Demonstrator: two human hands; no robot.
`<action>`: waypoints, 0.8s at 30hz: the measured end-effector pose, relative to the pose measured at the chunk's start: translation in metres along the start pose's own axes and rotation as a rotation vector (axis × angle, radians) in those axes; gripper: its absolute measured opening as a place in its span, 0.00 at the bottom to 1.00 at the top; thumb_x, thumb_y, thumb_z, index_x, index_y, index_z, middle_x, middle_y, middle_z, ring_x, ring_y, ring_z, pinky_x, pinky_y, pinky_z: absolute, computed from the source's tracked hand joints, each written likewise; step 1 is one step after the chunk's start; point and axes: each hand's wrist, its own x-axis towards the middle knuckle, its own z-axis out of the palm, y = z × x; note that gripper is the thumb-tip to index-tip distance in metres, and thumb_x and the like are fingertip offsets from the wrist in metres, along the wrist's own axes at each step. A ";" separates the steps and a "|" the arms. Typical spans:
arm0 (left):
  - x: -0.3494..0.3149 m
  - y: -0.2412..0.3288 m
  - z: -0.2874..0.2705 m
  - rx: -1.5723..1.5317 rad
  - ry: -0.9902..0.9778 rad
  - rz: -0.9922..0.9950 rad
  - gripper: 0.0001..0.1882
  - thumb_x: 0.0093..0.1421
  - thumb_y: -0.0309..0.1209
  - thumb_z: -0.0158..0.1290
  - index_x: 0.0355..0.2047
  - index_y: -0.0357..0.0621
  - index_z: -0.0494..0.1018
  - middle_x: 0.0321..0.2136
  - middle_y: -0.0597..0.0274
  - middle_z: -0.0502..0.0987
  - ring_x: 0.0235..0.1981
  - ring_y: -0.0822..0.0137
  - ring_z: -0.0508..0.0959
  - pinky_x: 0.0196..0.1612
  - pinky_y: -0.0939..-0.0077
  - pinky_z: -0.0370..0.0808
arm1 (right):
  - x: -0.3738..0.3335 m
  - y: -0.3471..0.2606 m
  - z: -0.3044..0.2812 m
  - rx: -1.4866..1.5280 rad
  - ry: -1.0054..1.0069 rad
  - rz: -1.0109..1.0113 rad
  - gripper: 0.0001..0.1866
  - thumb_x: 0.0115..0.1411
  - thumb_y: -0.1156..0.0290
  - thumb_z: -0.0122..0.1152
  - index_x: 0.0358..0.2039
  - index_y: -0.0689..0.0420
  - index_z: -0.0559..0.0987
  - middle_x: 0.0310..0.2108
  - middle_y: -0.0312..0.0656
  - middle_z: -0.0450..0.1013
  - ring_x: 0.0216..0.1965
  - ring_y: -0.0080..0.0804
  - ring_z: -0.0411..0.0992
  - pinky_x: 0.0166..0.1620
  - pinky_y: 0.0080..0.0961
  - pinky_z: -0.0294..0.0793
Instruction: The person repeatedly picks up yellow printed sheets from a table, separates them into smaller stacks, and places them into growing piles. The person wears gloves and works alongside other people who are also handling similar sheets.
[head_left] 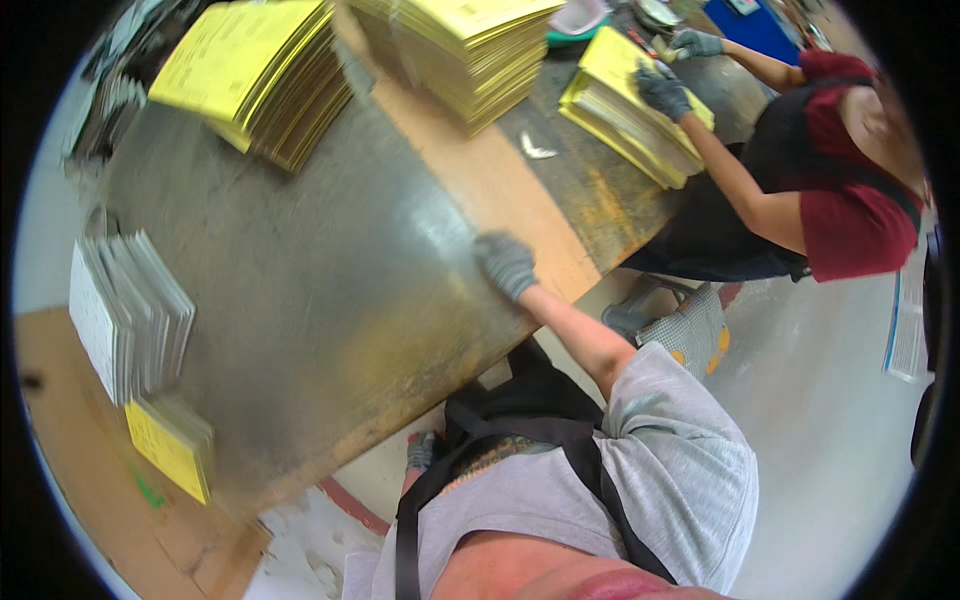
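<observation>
My right hand [506, 264], in a grey knit glove, lies on the worktable [300, 260] beside a strip of brown cardboard [500, 185]. Its fingers are slightly blurred but look laid out flat, and nothing shows in them. My left hand [420, 452], also gloved, hangs below the table edge next to my apron; its fingers are too hidden to read. Far from both hands, a tall stack of yellow-topped sheets [240, 60] stands at the back left. A second yellow-topped stack [460, 60] sits on the cardboard strip at the back.
At the right, a co-worker's gloved hands [662, 90] work over a yellow-topped bundle [635, 105]. White bundles [130, 315] and a smaller yellow bundle [172, 448] stand along the left. A white scrap [537, 147] lies on the table. A stool with a checked cover [690, 325] is below.
</observation>
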 end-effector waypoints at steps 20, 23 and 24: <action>0.141 0.187 -0.032 -0.696 0.013 -0.357 0.17 0.58 0.37 0.51 0.46 0.43 0.70 0.34 0.53 0.77 0.33 0.59 0.74 0.37 0.68 0.72 | 0.046 0.068 -0.066 -0.161 -0.483 -0.068 0.11 0.55 0.69 0.48 0.32 0.53 0.79 0.31 0.46 0.76 0.34 0.43 0.76 0.38 0.38 0.71; 0.154 0.253 -0.065 -0.097 0.389 -0.071 0.24 0.55 0.37 0.53 0.52 0.47 0.66 0.47 0.43 0.69 0.47 0.50 0.70 0.50 0.62 0.67 | -0.002 0.039 -0.091 -0.025 -0.971 -0.133 0.13 0.52 0.62 0.52 0.32 0.55 0.80 0.35 0.45 0.77 0.36 0.42 0.74 0.49 0.37 0.65; 0.155 0.271 -0.074 0.266 0.536 0.079 0.27 0.54 0.37 0.54 0.54 0.48 0.64 0.52 0.40 0.65 0.53 0.47 0.67 0.54 0.61 0.65 | -0.019 0.033 -0.101 0.088 -0.923 -0.284 0.15 0.51 0.60 0.54 0.31 0.56 0.80 0.35 0.47 0.76 0.36 0.44 0.74 0.48 0.36 0.66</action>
